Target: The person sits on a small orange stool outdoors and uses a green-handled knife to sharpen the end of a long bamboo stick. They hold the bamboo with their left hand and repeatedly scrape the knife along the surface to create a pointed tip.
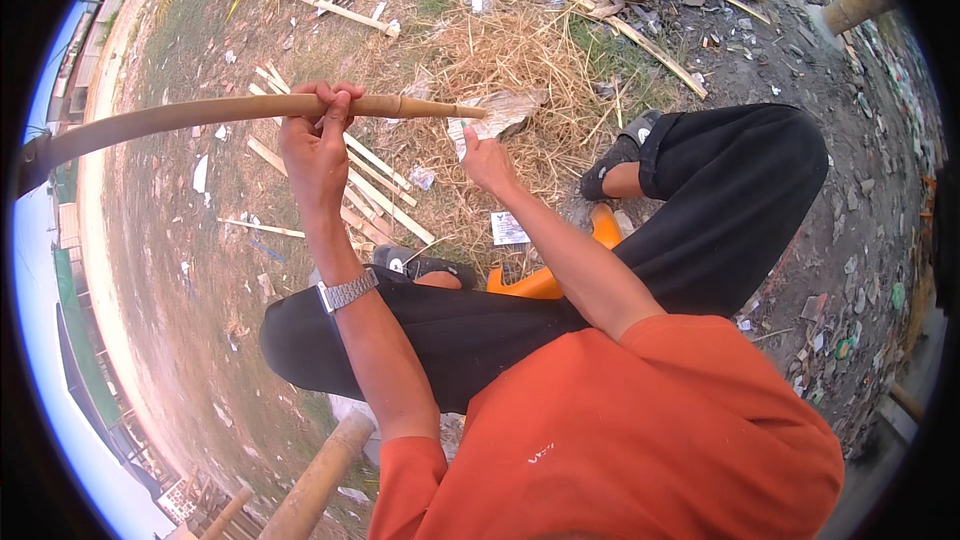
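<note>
Orange shirt fabric [640, 430] fills the 6 o'clock sector, closest to the lens, with black trousers [720, 200] covering both bent legs above it. A metal wristwatch [346, 291] sits on the left forearm.

Left hand [318, 145]: clenched around a long bamboo pole [200, 117], fingers wrapped over the top of the shaft. The pole runs level from its cut end near centre toward 9 o'clock, bending with the lens.

Right hand [487, 162]: positioned just below the cut end of the pole, at the centre of the frame; whether it is gripping anything cannot be determined.

Ground at 12 o'clock: a heap of dry straw [520, 70] with split bamboo strips [370, 180] lying beside it. An orange plastic seat [545, 280] shows between the legs; its contents, if any, are hidden. Black sandals [615, 155] cover both feet.
</note>
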Action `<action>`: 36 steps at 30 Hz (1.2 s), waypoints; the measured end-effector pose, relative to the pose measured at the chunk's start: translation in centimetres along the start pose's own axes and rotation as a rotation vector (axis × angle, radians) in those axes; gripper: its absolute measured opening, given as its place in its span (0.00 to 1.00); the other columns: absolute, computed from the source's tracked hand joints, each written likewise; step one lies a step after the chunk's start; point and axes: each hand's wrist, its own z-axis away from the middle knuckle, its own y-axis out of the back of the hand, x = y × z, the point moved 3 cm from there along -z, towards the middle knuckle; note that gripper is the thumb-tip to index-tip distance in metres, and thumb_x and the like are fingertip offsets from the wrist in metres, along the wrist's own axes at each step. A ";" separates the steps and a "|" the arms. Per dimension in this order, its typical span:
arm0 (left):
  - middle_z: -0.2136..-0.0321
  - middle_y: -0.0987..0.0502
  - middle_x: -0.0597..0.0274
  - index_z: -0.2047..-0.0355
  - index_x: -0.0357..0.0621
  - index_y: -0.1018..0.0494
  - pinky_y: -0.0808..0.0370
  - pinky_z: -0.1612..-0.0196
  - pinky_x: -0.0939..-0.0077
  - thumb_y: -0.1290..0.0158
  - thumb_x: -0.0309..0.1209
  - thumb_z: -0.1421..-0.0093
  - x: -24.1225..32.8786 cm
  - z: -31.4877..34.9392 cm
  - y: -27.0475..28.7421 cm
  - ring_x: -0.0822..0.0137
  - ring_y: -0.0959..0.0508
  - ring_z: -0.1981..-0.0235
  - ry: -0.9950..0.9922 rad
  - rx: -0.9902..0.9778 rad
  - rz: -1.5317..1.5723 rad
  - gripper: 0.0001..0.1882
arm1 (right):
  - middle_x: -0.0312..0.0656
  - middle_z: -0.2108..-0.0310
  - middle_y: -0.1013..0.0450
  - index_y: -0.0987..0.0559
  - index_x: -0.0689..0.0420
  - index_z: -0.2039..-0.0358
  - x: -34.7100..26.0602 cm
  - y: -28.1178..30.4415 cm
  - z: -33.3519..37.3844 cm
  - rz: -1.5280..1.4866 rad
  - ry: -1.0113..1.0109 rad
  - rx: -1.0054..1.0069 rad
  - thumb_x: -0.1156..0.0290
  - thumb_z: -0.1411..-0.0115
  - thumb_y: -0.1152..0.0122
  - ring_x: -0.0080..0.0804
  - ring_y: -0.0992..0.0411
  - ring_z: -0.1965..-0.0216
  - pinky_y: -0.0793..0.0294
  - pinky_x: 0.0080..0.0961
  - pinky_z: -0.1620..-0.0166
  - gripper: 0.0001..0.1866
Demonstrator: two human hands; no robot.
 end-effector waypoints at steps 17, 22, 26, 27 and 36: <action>0.66 0.23 0.56 0.64 0.41 0.37 0.24 0.53 0.72 0.53 0.21 0.37 0.1 -0.4 -0.2 0.61 0.22 0.57 0.022 -0.023 0.049 0.04 | 0.66 0.66 0.27 0.22 0.72 0.69 10.6 -1.3 -3.2 0.090 -0.171 0.121 0.44 0.35 0.68 0.62 0.28 0.59 0.32 0.50 0.53 0.39; 0.66 0.23 0.56 0.65 0.41 0.37 0.25 0.52 0.70 0.53 0.22 0.37 -0.1 -0.8 0.4 0.59 0.22 0.57 0.047 0.000 0.037 0.04 | 0.64 0.71 0.26 0.20 0.65 0.71 6.0 -0.4 -1.3 -0.063 -0.038 0.122 0.43 0.35 0.69 0.63 0.27 0.65 0.32 0.50 0.57 0.38; 0.67 0.24 0.56 0.67 0.41 0.37 0.26 0.49 0.68 0.52 0.22 0.37 0.1 -0.7 0.5 0.58 0.22 0.56 0.031 -0.093 0.081 0.04 | 0.67 0.74 0.27 0.22 0.68 0.76 -0.5 1.0 -0.7 -0.176 0.040 -0.008 0.42 0.35 0.69 0.63 0.27 0.67 0.32 0.50 0.59 0.40; 0.67 0.24 0.56 0.67 0.41 0.36 0.26 0.48 0.67 0.52 0.22 0.37 0.2 -0.8 0.7 0.58 0.22 0.56 0.038 -0.113 0.063 0.04 | 0.67 0.75 0.27 0.22 0.69 0.77 -2.0 1.4 -0.4 -0.185 0.017 -0.058 0.43 0.35 0.70 0.63 0.27 0.67 0.31 0.50 0.58 0.40; 0.69 0.24 0.56 0.70 0.41 0.36 0.27 0.46 0.65 0.50 0.22 0.39 -0.5 -0.3 1.7 0.57 0.23 0.55 0.042 -0.203 0.077 0.06 | 0.66 0.71 0.26 0.21 0.70 0.72 -5.8 2.3 3.8 0.088 0.027 0.033 0.44 0.34 0.71 0.61 0.25 0.64 0.28 0.52 0.56 0.40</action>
